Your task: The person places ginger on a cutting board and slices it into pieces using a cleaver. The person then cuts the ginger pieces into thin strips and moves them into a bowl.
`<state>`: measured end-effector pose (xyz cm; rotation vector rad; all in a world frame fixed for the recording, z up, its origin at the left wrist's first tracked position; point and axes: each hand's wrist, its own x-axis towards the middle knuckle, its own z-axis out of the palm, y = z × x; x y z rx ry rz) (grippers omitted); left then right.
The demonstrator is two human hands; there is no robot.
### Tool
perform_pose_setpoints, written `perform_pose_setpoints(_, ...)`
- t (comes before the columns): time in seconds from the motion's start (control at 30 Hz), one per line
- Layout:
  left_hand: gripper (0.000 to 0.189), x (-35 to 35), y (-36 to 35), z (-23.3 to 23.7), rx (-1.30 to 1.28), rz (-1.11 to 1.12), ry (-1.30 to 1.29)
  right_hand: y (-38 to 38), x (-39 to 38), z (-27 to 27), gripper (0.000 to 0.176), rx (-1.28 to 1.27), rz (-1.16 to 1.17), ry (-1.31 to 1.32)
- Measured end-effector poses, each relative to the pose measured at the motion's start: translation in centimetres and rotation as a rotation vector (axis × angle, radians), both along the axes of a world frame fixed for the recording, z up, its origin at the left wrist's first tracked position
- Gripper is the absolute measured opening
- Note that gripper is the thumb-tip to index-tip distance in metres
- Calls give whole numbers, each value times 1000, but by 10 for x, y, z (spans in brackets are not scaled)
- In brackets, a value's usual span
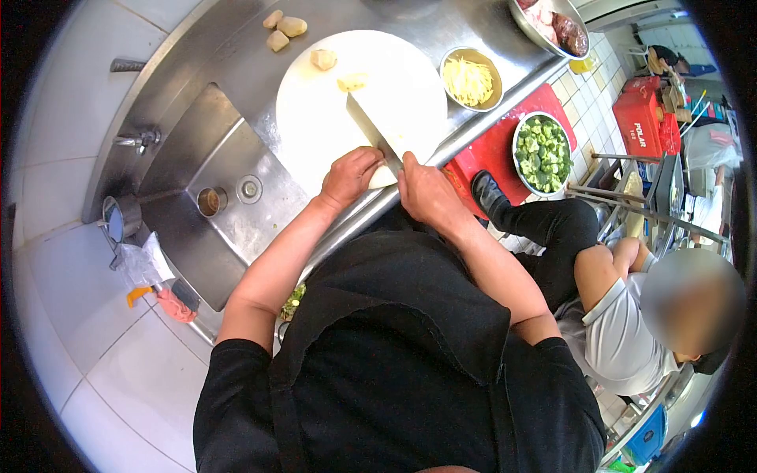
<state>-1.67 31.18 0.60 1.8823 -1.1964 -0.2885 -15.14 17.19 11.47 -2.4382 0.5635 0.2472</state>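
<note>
My right hand point(426, 189) is closed round the handle of a knife point(367, 130), whose blade points up and away over the round white cutting board point(315, 142). Near the board's front edge, my left hand point(351, 175) has its fingers curled on a pale piece of food point(382, 177), right beside the blade. Two more pale yellow pieces lie farther back on the board, one point(351, 82) by the knife's tip and one point(323, 59) behind it.
A sink point(229, 205) is at the left. Several pale pieces point(290, 27) lie behind the board. At the right are a bowl of yellow strips point(471, 79), a bowl of green pieces point(542, 154), a bowl of meat point(568, 33) and a seated person point(631, 331).
</note>
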Motion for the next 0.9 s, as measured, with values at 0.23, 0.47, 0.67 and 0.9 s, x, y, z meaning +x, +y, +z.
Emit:
perform_pose_setpoints(0.23, 17, 0, -1, 1, 21, 2, 7, 0, 6, 5, 20, 1, -23, 41)
perform_pose_setpoints(0.47, 17, 0, -1, -2, 10, -1, 19, -3, 10, -6, 18, -3, -17, 41)
perform_pose_setpoints(0.67, 18, 1, 0, -5, 18, -4, 27, -3, 17, -13, 19, -16, 0, 23)
perform_pose_setpoints(0.9, 15, 1, -1, -9, -27, -25, -15, 4, 16, -37, 19, -54, -13, -13)
